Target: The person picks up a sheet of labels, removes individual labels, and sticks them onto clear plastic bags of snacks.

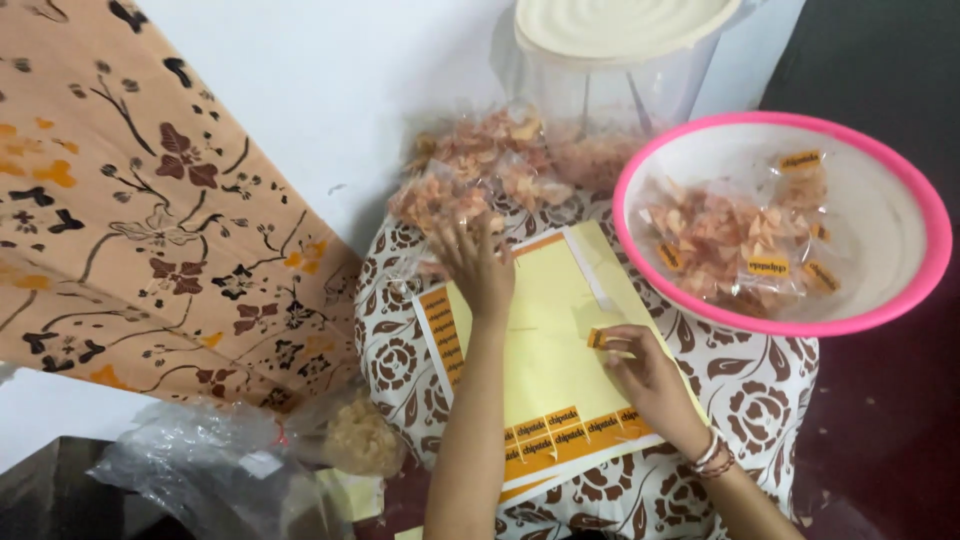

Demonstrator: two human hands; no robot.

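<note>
My left hand (478, 268) lies spread on a snack bag (440, 200) just above the sticker sheet (545, 340). My right hand (650, 375) pinches a small orange sticker (597, 338) over the sheet. The sticker looks light, floppy and tacky, best held by its edge.

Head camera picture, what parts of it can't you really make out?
- Left hand: its fingers reach into the snack packets, so its grip is hidden.
- Right hand: its fingertips cover most of the small orange sticker.
- Clear lidded container: top cut off by the frame's upper edge.
- Pink-rimmed bowl: packet contents blurred behind glossy plastic.
</note>
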